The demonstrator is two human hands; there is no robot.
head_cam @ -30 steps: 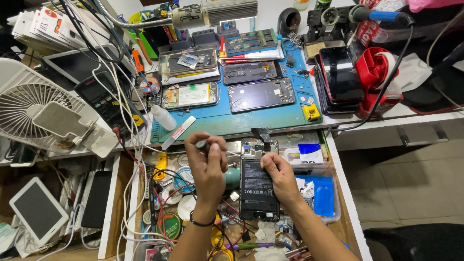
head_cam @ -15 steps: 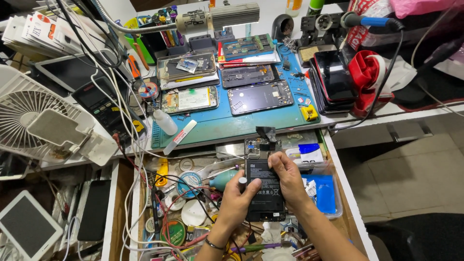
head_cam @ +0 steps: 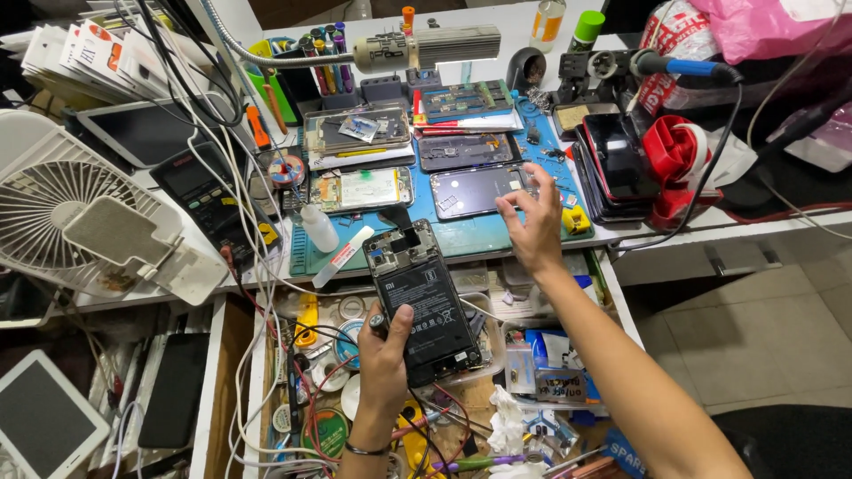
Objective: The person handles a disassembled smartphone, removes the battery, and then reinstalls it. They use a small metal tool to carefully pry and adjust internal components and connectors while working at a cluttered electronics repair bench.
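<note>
1. One opened phone [head_cam: 424, 306] was gripped by the left hand [head_cam: 386, 355] above the cluttered drawer [head_cam: 497, 417].
2. The right hand [head_cam: 535, 222], fingers spread, held nothing over the blue mat [head_cam: 470, 238].
3. Two more opened phones [head_cam: 479, 191] were laid there, beside one white fan [head_cam: 62, 217].

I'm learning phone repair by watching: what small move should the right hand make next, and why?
Probably lower the right hand onto the blue mat to pick up a part: it hovers open over the opened phones there, while the left hand holds the opened phone.

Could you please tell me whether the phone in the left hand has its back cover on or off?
Off: the black opened smartphone in the left hand shows its battery and circuit board.
</note>
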